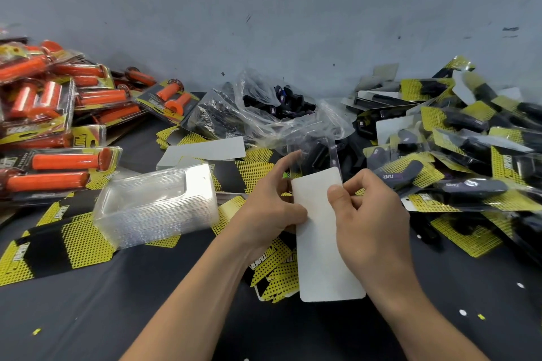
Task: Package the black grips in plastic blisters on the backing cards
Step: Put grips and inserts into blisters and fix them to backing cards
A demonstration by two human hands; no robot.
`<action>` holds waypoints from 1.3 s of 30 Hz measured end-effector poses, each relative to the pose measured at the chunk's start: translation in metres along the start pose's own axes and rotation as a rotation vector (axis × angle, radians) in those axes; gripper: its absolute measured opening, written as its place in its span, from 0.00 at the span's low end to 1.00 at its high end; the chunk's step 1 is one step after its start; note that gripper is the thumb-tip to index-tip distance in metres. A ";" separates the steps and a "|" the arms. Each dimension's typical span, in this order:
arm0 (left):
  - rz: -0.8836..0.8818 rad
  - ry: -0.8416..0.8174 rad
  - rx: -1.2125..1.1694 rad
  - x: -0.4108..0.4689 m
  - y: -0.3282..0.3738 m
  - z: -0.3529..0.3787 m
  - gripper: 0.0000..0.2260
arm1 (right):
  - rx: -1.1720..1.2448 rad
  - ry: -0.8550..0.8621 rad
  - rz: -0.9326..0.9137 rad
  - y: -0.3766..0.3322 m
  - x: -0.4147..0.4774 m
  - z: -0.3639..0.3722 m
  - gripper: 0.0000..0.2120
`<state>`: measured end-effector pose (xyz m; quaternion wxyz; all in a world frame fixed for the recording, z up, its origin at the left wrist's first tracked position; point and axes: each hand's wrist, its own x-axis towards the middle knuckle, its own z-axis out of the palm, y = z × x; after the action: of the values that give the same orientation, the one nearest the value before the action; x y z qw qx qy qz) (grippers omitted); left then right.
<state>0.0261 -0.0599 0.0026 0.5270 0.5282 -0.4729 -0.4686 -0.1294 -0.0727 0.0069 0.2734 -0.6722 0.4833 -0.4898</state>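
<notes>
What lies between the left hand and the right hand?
In the head view, a backing card, white side showing, lies between the left hand and the right hand; both hold it. Its upper end meets a clear blister with black grips inside.

Left of the plain white rectangular card (322, 243) I hold lie yellow-dotted, black-banded cardboard backing cards (58, 246) and bright orange rubber grips (70, 161); right of it, black rubber grips (469, 186).
</notes>
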 end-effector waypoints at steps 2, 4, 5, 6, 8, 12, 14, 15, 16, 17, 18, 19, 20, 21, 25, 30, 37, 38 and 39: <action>-0.005 0.037 0.015 0.000 0.000 0.001 0.44 | 0.011 -0.009 -0.010 0.000 0.000 0.001 0.14; -0.009 0.103 0.042 0.000 -0.002 0.003 0.43 | 0.018 -0.034 -0.026 0.001 -0.002 0.002 0.14; -0.005 0.145 0.053 0.000 -0.003 0.004 0.42 | 0.020 -0.068 -0.031 0.001 -0.002 0.002 0.14; 0.002 0.189 0.057 0.000 -0.004 0.005 0.41 | 0.027 -0.122 -0.026 0.001 -0.001 0.001 0.12; 0.018 0.278 0.047 0.001 -0.004 0.004 0.39 | 0.048 -0.245 0.017 0.000 0.001 -0.002 0.12; 0.050 0.402 0.077 0.004 -0.007 0.004 0.32 | 0.036 -0.301 0.040 0.001 0.003 -0.004 0.14; 0.078 0.423 0.081 0.003 -0.007 0.006 0.25 | 0.061 -0.295 0.049 0.000 0.003 -0.005 0.09; 0.099 0.430 0.091 0.002 -0.007 0.006 0.21 | 0.071 -0.293 0.053 -0.001 0.004 -0.005 0.07; 0.118 0.444 0.113 0.002 -0.006 0.006 0.18 | 0.081 -0.293 0.056 -0.002 0.004 -0.005 0.06; 0.132 0.464 0.146 0.001 -0.005 0.006 0.17 | 0.090 -0.293 0.058 -0.003 0.004 -0.005 0.06; 0.142 0.487 0.181 0.001 -0.004 0.006 0.16 | 0.096 -0.289 0.058 -0.004 0.004 -0.005 0.07; 0.151 0.508 0.208 0.001 -0.004 0.007 0.14 | 0.095 -0.282 0.056 -0.004 0.003 -0.005 0.08; 0.163 0.525 0.224 0.001 -0.005 0.007 0.13 | 0.090 -0.273 0.053 -0.004 0.002 -0.005 0.10; 0.175 0.539 0.234 0.001 -0.006 0.008 0.12 | 0.081 -0.266 0.051 -0.005 0.002 -0.004 0.11; 0.246 0.636 0.282 0.002 -0.009 0.007 0.10 | 0.051 -0.256 0.051 -0.004 0.003 -0.003 0.15; 0.328 0.602 0.271 0.002 -0.012 0.007 0.16 | -0.004 -0.190 0.010 -0.005 0.000 -0.002 0.20; 0.271 0.624 0.186 0.006 -0.011 0.001 0.17 | 0.111 -0.442 0.043 -0.003 0.002 -0.009 0.06; 0.241 0.631 0.158 0.007 -0.010 0.000 0.18 | 0.118 -0.472 0.042 -0.003 0.002 -0.010 0.06; 0.208 0.624 0.123 0.007 -0.010 -0.001 0.20 | 0.137 -0.475 0.047 -0.002 0.003 -0.009 0.05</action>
<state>0.0276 -0.0668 -0.0071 0.6584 0.6262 -0.3674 -0.1984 -0.1370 -0.0733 0.0134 0.4356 -0.7369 0.3866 -0.3432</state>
